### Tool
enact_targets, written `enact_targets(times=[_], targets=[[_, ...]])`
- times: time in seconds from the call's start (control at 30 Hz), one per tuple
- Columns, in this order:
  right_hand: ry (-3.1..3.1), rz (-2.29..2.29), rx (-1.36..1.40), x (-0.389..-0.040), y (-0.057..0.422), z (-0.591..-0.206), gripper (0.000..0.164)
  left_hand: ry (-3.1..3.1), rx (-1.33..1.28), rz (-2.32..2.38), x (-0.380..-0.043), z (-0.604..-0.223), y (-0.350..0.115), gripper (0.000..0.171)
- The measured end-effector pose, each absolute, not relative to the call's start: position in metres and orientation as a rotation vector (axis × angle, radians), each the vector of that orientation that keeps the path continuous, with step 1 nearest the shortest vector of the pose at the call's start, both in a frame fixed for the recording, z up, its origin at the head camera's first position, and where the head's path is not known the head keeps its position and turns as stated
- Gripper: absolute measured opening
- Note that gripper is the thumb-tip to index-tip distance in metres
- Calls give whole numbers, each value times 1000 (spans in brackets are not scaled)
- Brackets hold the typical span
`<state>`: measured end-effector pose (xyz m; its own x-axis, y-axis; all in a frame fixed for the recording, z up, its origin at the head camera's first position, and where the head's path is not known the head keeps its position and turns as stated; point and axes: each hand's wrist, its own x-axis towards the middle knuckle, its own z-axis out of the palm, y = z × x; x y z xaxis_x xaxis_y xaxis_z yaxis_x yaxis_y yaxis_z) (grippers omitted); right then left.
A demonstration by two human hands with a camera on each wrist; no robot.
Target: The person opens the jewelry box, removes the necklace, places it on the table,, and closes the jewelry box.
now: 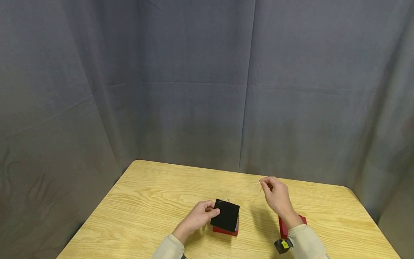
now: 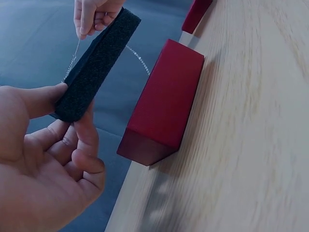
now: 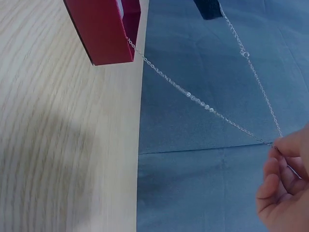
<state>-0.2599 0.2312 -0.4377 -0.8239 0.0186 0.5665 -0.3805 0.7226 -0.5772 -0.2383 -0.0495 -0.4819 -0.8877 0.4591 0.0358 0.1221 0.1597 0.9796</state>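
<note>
- Presently, left hand (image 1: pixel 201 214) pinches the black pad (image 1: pixel 226 217) by its left edge, fingers closed on it; pad tilted above the open red box (image 2: pixel 161 96).
- Right hand (image 1: pixel 277 196), right and farther off: thumb and fingertips together on the chain (image 3: pixel 207 107).
- Chain hangs in two strands from that pinch, one to the pad, one toward the box; contact with the box, cannot tell.
- Second red piece (image 1: pixel 283 228) on the tabletop (image 1: pixel 155 201), right, partly behind the right sleeve (image 1: pixel 307 241).
- Handling, my judgement: strands best kept apart, lightly slack; pad steady; mind the small ring (image 3: pixel 245 53) snagging. Hard pulls could kink the chain.
</note>
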Motion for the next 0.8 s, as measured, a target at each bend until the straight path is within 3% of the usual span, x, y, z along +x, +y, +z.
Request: enact_targets(times=[0.8], targets=[[-2375,921,199,-265,255,-425,9,2154,538,1804,-238,-481,-51,20]])
